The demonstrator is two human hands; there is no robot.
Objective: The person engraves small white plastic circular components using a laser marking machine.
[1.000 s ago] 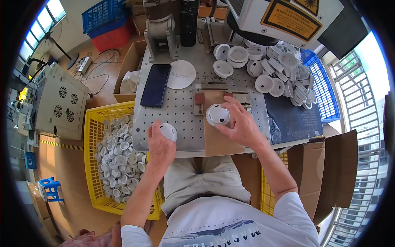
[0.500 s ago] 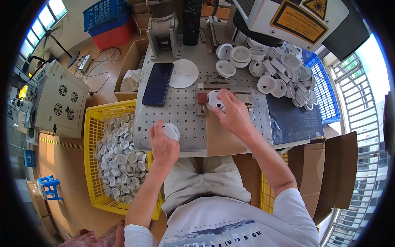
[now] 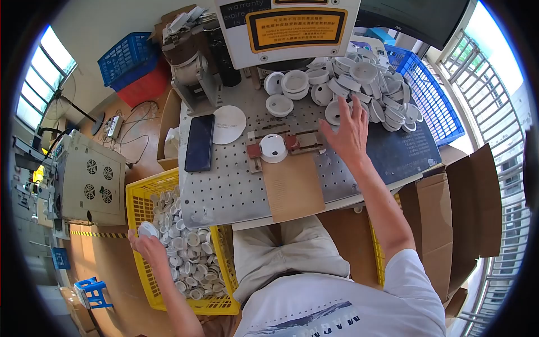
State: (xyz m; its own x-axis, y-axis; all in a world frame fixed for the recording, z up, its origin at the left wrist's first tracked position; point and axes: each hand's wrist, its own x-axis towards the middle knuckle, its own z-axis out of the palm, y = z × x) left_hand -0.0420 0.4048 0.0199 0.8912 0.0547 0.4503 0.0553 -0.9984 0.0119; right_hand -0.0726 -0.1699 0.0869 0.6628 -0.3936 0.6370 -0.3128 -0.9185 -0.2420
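Note:
My left hand [image 3: 148,248] is over the left edge of the yellow basket, its fingers closed on a round white plastic cap [image 3: 148,229]. Beneath and beside it lies a heap of similar caps [image 3: 193,255] inside the basket. My right hand [image 3: 349,133] reaches over the perforated metal plate with its fingers spread and nothing in its grasp. Its fingertips overlap the near side of a pile of white caps [image 3: 364,73]. Between the hands, another white cap [image 3: 274,147] with small dark holes sits in a fixture [image 3: 306,140] with reddish-brown jaws.
A phone [image 3: 199,143] and a white paper disc [image 3: 229,124] lie on the plate's left side. Cardboard [image 3: 293,188] extends from the fixture toward me. A machine head with a warning label [image 3: 296,31] hangs above. The yellow basket [image 3: 135,205] stands left, a blue basket [image 3: 435,106] right.
My left hand has carried its cap left and down to the yellow basket. My right hand has let go of the cap in the fixture and moved right, opening toward the pile. The view has shifted.

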